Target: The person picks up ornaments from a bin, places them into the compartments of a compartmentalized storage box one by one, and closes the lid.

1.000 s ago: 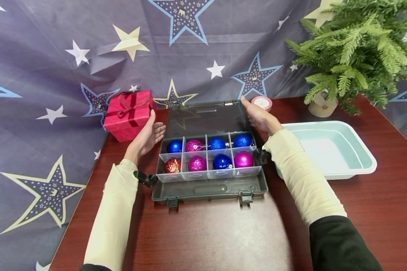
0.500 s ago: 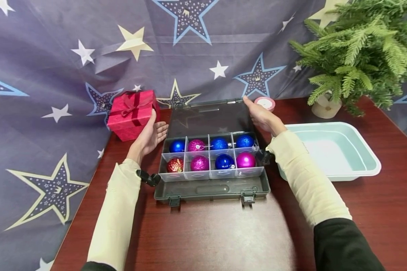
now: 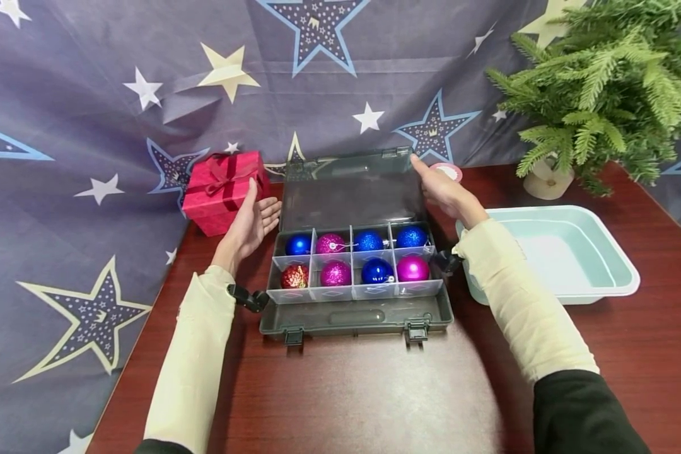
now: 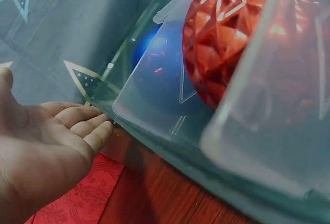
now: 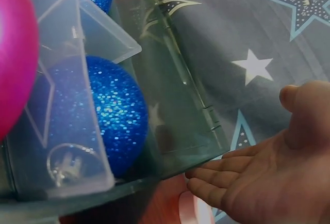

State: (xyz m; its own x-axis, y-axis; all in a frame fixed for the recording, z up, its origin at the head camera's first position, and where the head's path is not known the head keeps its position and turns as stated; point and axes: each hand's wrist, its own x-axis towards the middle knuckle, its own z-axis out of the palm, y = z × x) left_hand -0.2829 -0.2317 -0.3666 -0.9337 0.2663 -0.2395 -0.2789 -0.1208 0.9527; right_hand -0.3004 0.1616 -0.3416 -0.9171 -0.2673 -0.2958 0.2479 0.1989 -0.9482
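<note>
A dark see-through plastic case lies on the table, its lid leaning back toward the curtain. Two rows of compartments hold baubles: a red faceted bauble, a matte pink bauble, and several blue and glittery pink ones. My left hand has its fingers extended at the lid's left side. In the left wrist view those fingertips meet the case's edge. On the other side my right hand lies along the lid's right edge, thumb up. The right wrist view shows its fingers straight against the lid's corner.
A red gift box with a ribbon stands just beyond my left hand. To the right sits a pale green tray. A small artificial tree rises at the back right, and a pink-rimmed roll lies behind my right hand.
The lid has tilted up a little, its top edge now higher against the curtain. My right hand has risen slightly with it. The baubles keep their places.
</note>
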